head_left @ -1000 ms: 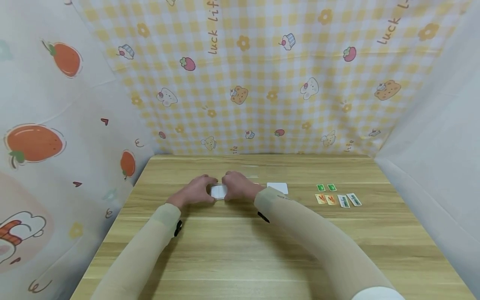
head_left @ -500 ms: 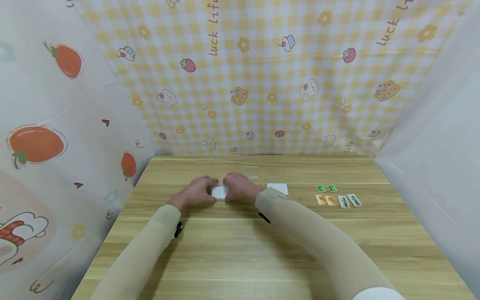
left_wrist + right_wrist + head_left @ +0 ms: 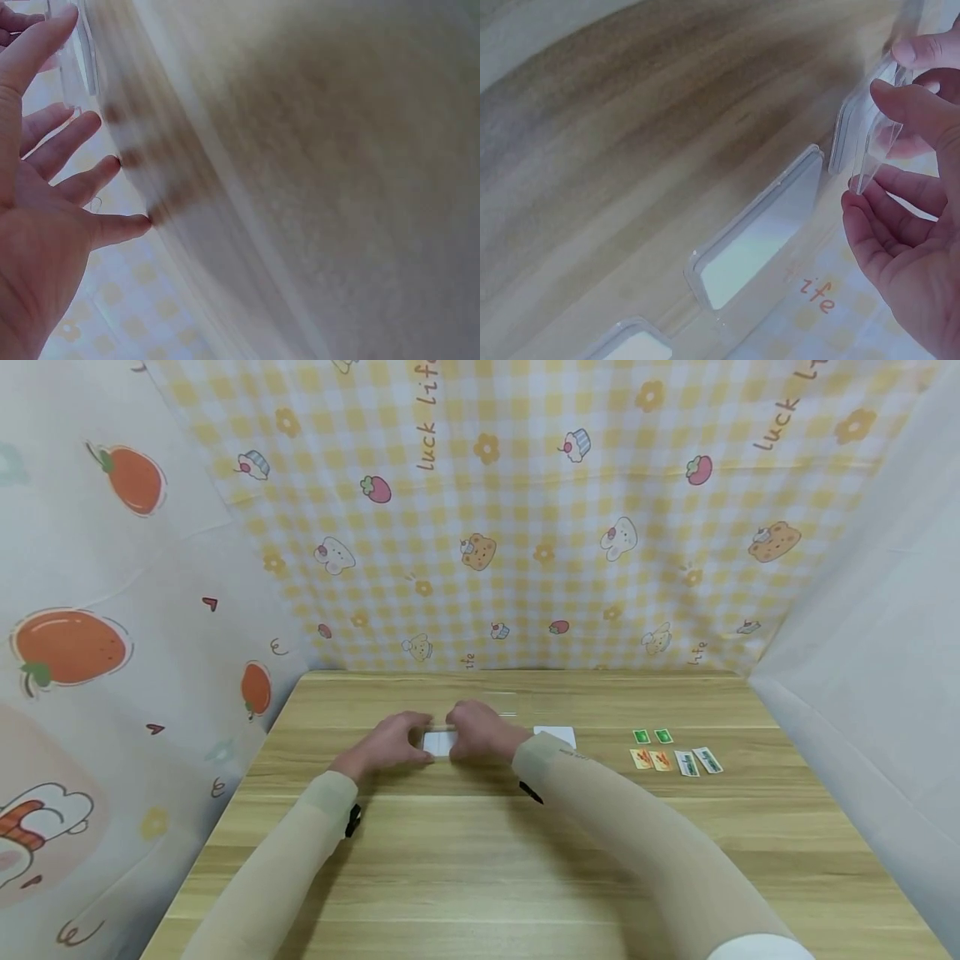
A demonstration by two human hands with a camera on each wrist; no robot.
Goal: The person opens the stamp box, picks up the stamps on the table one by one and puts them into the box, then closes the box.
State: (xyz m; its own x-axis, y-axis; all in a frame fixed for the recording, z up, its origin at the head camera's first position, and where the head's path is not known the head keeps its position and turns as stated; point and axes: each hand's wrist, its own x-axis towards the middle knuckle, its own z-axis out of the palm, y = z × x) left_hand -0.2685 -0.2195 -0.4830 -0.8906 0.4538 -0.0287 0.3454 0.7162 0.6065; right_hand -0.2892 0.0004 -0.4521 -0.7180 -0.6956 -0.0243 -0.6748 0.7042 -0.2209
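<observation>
Pinched a thin clear cover (image 3: pixel 877 142) in the right grip (image 3: pixel 480 731), with the thumb on one edge and fingertips on the opposite one. Pinched the same cover towards its other end in the left grip (image 3: pixel 388 742), between thumb and index finger, with the remaining fingers spread apart and the little fingertip down at the wooden surface (image 3: pixel 450 877). Held the cover tilted, close by a clear case (image 3: pixel 846 129) with a white inside, set flat between the two grips, left of centre in the head view. Could not tell contact from a slight gap between cover and case.

Had a second white-filled case (image 3: pixel 757 232) near the right grip, and a third case (image 3: pixel 637 346) farther along, cut off by the edge of the right wrist view. Had small cards well apart to the right: a green pair (image 3: pixel 641 737) at the back, an orange pair (image 3: pixel 660 760) in front of it and a blue-green pair (image 3: pixel 687 763) beside the orange one. Faced a yellow-checked cloth (image 3: pixel 525 485) behind the surface.
</observation>
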